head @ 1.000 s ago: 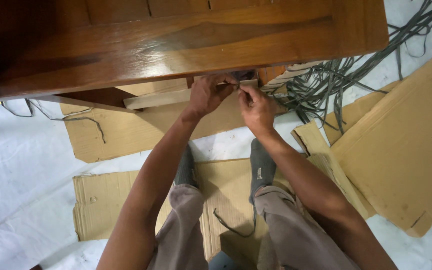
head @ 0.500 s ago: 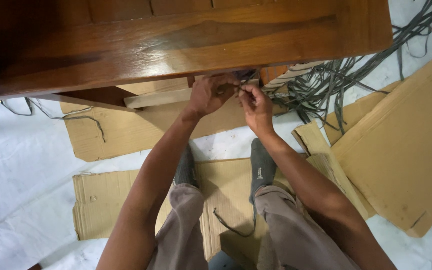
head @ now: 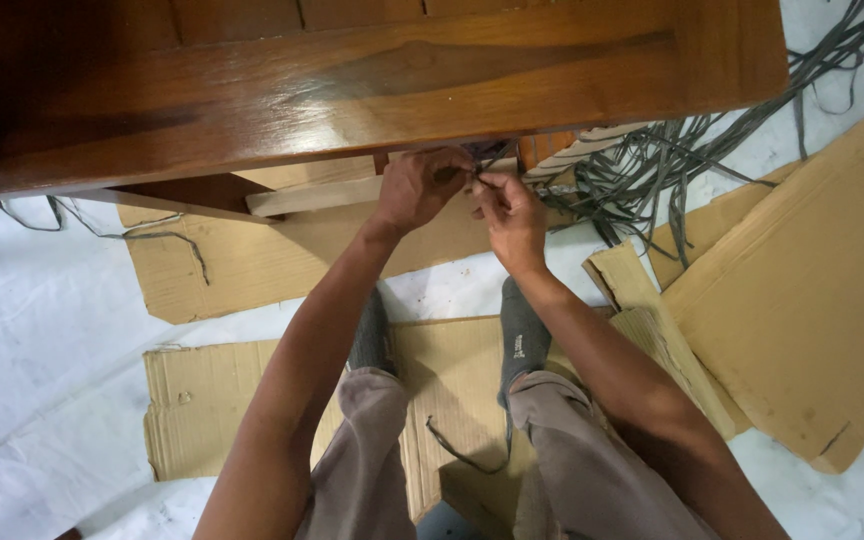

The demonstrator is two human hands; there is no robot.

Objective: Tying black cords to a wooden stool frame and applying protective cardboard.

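Grey strand (head: 479, 160) sits under the near edge of the wooden furniture top (head: 372, 80). Left hand (head: 420, 187) curls shut on it, steadying; right hand (head: 512, 215) pinches its end. Loose strand bundle (head: 652, 165) lies right, within reach, beside cardboard sheets (head: 802, 300).

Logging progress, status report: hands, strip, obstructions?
Left hand and right hand pinching grey strip. Wooden frame edge hides the rest.

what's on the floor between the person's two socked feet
In the head view, only a strip of flattened cardboard shows between the left sock and right sock; nothing else lies there.
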